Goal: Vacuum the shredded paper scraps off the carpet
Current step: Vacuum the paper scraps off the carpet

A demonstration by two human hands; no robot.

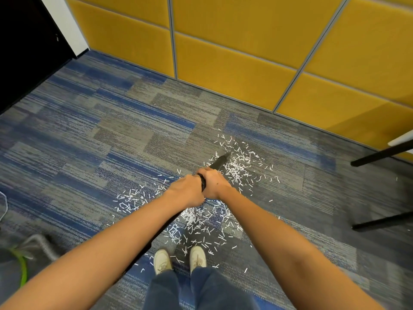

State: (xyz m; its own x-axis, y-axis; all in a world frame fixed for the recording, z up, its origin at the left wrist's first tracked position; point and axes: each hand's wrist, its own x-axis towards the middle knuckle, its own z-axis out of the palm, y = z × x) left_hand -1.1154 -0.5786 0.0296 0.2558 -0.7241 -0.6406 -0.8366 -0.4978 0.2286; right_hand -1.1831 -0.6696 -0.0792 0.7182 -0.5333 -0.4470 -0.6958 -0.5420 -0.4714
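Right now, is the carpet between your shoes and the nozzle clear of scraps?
No: white paper scraps lie scattered on the carpet between the shoes and the vacuum nozzle.

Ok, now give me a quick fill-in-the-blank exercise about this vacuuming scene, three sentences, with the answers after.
1. The left hand and the right hand both hold the ____ vacuum nozzle.
2. The paper scraps lying on the carpet are ____.
3. The wall panels behind the floor area are ____.

Missing words: black, white, yellow.
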